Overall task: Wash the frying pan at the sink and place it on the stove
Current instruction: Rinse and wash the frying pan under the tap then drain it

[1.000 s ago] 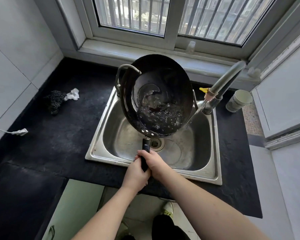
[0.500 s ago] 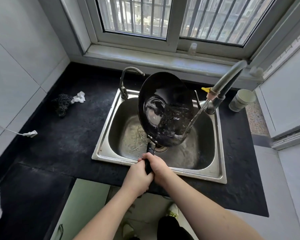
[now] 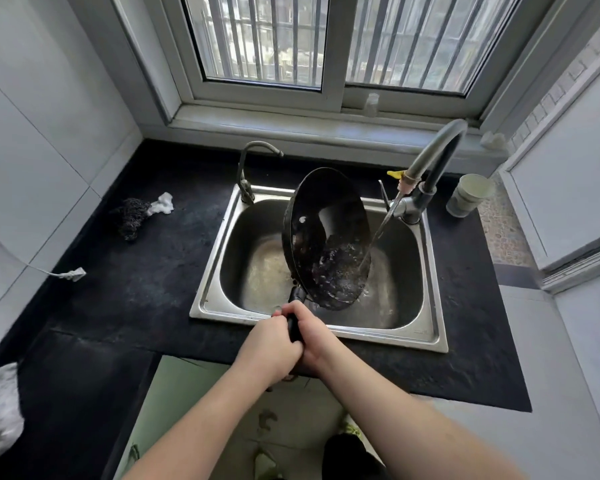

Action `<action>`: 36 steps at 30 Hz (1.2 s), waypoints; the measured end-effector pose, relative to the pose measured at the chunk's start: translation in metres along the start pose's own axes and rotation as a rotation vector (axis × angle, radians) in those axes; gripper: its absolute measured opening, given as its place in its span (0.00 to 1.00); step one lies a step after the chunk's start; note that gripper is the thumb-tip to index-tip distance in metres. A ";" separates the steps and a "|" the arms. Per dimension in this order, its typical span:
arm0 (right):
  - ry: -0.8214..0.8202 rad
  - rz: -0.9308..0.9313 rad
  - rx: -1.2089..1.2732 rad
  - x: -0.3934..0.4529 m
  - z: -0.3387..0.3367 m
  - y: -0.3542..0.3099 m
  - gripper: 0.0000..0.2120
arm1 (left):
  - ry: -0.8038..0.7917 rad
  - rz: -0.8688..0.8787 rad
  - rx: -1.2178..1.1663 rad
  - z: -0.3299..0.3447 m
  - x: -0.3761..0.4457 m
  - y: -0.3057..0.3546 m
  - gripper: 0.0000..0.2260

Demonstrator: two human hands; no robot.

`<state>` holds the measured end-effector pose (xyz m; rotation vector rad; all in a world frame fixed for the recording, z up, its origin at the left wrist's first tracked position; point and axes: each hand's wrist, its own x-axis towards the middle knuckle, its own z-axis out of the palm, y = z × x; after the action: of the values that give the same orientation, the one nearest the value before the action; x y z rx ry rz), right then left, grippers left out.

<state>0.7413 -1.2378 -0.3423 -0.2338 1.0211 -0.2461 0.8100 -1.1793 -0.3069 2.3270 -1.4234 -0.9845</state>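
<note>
While both hands clamp one handle, the scene reads so:
Grip: left hand (image 3: 269, 348) and right hand (image 3: 310, 336) wrapped tight around the pan's black handle (image 3: 293, 325), over the sink's near rim.
Pan (image 3: 326, 237): tipped steeply on edge above the sink (image 3: 426, 337), inside facing right, wet.
Water: thin stream from the tap (image 3: 430, 161) hits the pan's lower inside.
Counter (image 3: 146, 271): scourer (image 3: 130, 216) far left, cup (image 3: 470, 194) right of tap.

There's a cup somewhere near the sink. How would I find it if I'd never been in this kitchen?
Start at the steel sink under the window and look to its far right corner, where the tall curved tap stands. Just right of that tap, on the black counter, sits the cup. It is pale and empty-looking, the only cup there.
</note>
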 end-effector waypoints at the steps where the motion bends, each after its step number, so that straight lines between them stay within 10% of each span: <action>1: -0.010 0.008 0.003 -0.002 0.002 0.001 0.09 | -0.008 -0.010 0.020 -0.003 -0.001 0.001 0.02; 15: -0.099 -0.014 0.061 -0.017 0.024 0.001 0.08 | -0.045 -0.047 0.274 -0.039 -0.004 0.011 0.15; 36: 0.107 -0.099 -0.044 -0.049 0.006 -0.001 0.21 | -0.443 -0.451 -1.023 -0.041 -0.014 0.027 0.11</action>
<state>0.7217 -1.2228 -0.2992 -0.3145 1.1235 -0.3284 0.8136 -1.1864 -0.2560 1.6699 -0.2528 -1.8592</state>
